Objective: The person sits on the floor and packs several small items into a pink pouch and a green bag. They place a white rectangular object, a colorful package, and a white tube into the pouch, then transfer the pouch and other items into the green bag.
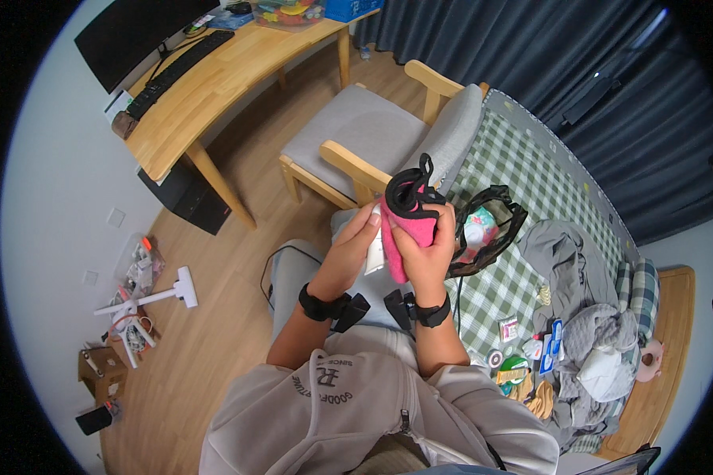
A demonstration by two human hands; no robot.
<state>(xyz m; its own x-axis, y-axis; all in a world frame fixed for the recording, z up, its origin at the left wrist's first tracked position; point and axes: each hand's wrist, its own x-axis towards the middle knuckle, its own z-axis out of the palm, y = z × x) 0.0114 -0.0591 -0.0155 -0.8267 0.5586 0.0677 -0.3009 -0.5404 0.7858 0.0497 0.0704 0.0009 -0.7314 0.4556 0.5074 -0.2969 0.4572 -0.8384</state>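
My left hand (350, 252) grips a small white object (375, 252), perhaps a tube or flat case, above my lap. Beside it, my right hand (425, 249) holds a folded pink cloth (413, 228) with black edging and a black loop at the top. The cloth touches the white object and hides part of it. Just right of my hands, a black plastic bag (502, 255) lies open on the checked bedding, with a colourful pack (478, 228) inside. Both wrists wear black straps.
A grey-cushioned wooden chair (374, 127) stands ahead, beside the wooden desk (232, 71). Small packages, a green roll (514, 365) and crumpled grey clothing (570, 255) lie on the checked bedding (487, 309) at right. A white vacuum head (185, 287) is on the floor at left.
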